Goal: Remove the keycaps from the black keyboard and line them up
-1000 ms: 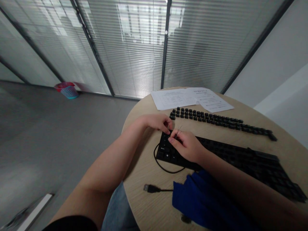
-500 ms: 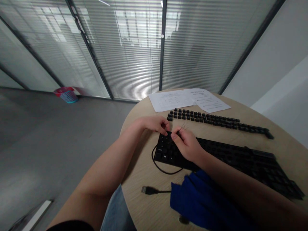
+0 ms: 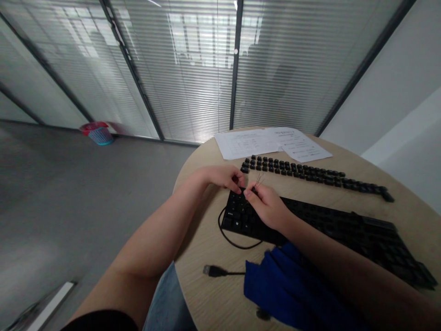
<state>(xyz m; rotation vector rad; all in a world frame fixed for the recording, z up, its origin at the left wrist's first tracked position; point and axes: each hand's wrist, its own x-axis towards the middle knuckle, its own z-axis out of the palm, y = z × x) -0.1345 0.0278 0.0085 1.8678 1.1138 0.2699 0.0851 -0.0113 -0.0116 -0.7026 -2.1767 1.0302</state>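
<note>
A black keyboard [image 3: 317, 216] lies aslant on the round table, with bare gaps where some keys are gone. My right hand [image 3: 267, 204] is closed over its left part, pinching a wire keycap puller [image 3: 258, 180] whose thin wires stick up past the fingers. At the keyboard's far left corner, my left hand [image 3: 227, 177] has its fingers curled in, the tips touching or just above the edge; whatever they hold is hidden. Behind the keyboard, loose black keycaps [image 3: 296, 170] are laid out in rows.
Printed sheets [image 3: 251, 142] lie at the back of the table [image 3: 210, 248]. A blue cloth [image 3: 282, 285] sits in front under my right forearm, beside a USB plug [image 3: 215, 271] and a small dark item [image 3: 262, 314]. A basket [image 3: 99, 133] stands on the floor by the blinds.
The view has shifted slightly. The puller's wires show at a slightly different angle in my right hand; both hands stay at the keyboard's left end.
</note>
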